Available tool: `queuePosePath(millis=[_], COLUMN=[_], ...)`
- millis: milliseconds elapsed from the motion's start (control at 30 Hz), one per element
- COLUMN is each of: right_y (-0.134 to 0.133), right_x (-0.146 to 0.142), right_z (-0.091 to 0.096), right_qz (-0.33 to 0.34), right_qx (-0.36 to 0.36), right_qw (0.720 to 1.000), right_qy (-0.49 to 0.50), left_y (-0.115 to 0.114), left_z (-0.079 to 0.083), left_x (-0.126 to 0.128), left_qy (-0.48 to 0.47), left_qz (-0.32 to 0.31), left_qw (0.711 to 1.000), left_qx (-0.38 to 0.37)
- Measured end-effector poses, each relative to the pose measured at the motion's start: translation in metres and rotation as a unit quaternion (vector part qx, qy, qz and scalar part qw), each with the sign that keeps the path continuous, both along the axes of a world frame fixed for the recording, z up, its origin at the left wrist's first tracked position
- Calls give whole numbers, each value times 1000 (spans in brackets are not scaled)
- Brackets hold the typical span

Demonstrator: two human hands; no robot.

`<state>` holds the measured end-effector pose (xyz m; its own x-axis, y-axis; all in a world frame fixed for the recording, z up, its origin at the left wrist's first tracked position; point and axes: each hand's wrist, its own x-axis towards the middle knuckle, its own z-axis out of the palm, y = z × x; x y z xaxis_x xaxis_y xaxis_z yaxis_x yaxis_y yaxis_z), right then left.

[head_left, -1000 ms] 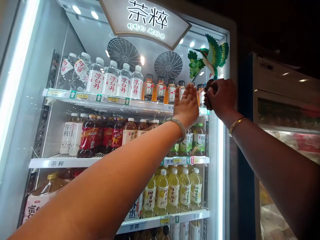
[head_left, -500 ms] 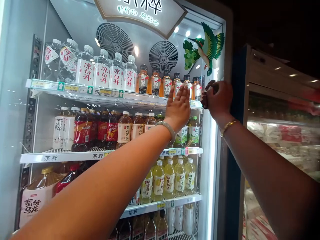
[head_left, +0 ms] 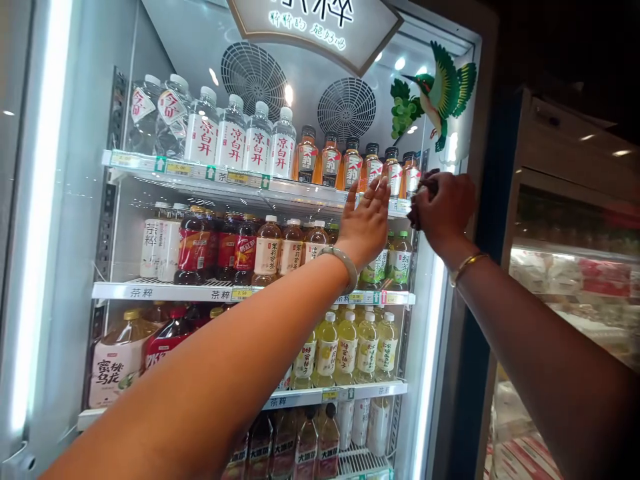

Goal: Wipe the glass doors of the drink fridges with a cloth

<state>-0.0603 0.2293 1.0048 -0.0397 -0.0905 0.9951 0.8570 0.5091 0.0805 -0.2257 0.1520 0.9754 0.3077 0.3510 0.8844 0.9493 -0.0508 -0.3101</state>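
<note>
Overhead, open left hand (head_left: 367, 220) flattens near amber-filled bottles (head_left: 350, 163); right hand (head_left: 445, 208) grips dark cloth (head_left: 415, 215).

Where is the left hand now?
The left hand is right of centre in the head view, flat before the white top shelf edge, left of the right hand.

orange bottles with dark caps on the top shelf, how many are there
6, side by side on the top shelf's right half: the first orange bottle next to the water bottles, then second, third, fourth, fifth, and the sixth by the right hand. More may stand hidden behind.
</note>
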Motion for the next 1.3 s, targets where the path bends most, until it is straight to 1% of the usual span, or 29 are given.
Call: queuePosePath(millis=[33, 67, 100, 133, 200, 233, 267, 300, 367, 433, 467, 500, 567, 600, 667, 700, 767, 800, 867, 933, 967, 1000, 1033, 1100, 1167, 1200, 1267, 1300], right_y=[-6, -12, -16, -19, -19, -16, -13, -10, -7, -13, -19, -26, -39, -44, -44, -41, -33, -30, -31, -42, -49, -56, -63, -70, -68, -64, -57, -56], right_x=[-14, -26, -34, -37, -30, -23, -15, -11, -15, -38, -54, -69, -90, -94, -87, -79, -64, -61, -70, -95, -109, -123, -134, -143, -135, -127, -115, -113], right_z=[-3, -9, -18, -29, -46, -50, -49, -45, -29, -15, -13, -14, -26, -35, -51, -55, -54, -48, -32, -20, -19, -21, -26, -40, -51, -53, -48, -41], right_qz=[-8, -7, -4, 0, 19, 35, 48, 54, 55, 49, 46, 43, 37, 37, 45, 51, 56, 54, 47, 44, 45, 48, 52, 59, 62, 60, 55, 52], right_qx=[-2, 1, 5, 17, 44, 46, 38, 32, 25, 27, 29, 31, 44, 60, 93, 104, 103, 95, 71, 48, 40, 47, 57, 83, 97, 98, 89, 82], right_qw=[999, 1000, 1000, 997, 987, 982, 980, 980, 991, 998, 999, 998, 998, 995, 982, 973, 964, 968, 988, 998, 998, 998, 997, 990, 978, 971, 964, 967], right_qy=[31, 21, -14, -69, -152, -178, -192, -187, -118, -24, 8, 20, -23, -65, -157, -201, -238, -224, -130, -3, 17, 13, -21, -97, -174, -208, -245, -236], left_y=[-2, -5, -8, -12, -19, -23, -26, -29, -33, -35, -35, -35, -36, -37, -40, -42, -47, -49, -52, -55, -56, -58, -60, -65, -72, -76, -83, -86], left_z=[-1, -3, -5, -8, -14, -16, -18, -19, -19, -18, -17, -16, -16, -17, -19, -20, -21, -21, -19, -18, -17, -18, -18, -21, -24, -24, -24, -23], left_x=[-3, -7, -12, -18, -32, -39, -45, -51, -59, -63, -64, -65, -68, -70, -76, -79, -86, -89, -93, -96, -98, -101, -105, -116, -128, -135, -148, -154], left_qy=[-6, -12, -16, -17, -14, -11, -11, -13, -19, -26, -30, -35, -47, -49, -41, -34, -24, -24, -32, -42, -43, -41, -36, -22, -13, -11, -12, -14], left_qz=[2, 3, 3, 2, 0, 0, 2, 5, 12, 18, 21, 25, 35, 40, 46, 47, 48, 49, 51, 53, 54, 54, 54, 56, 59, 60, 59, 56], left_qw=[1000, 1000, 1000, 1000, 1000, 1000, 1000, 1000, 1000, 999, 999, 998, 997, 997, 997, 997, 997, 997, 997, 996, 996, 996, 996, 997, 997, 997, 997, 997], left_qx=[1, 3, 7, 10, 18, 19, 20, 19, 21, 31, 38, 44, 51, 53, 54, 54, 53, 52, 50, 52, 54, 55, 56, 54, 49, 47, 48, 51])
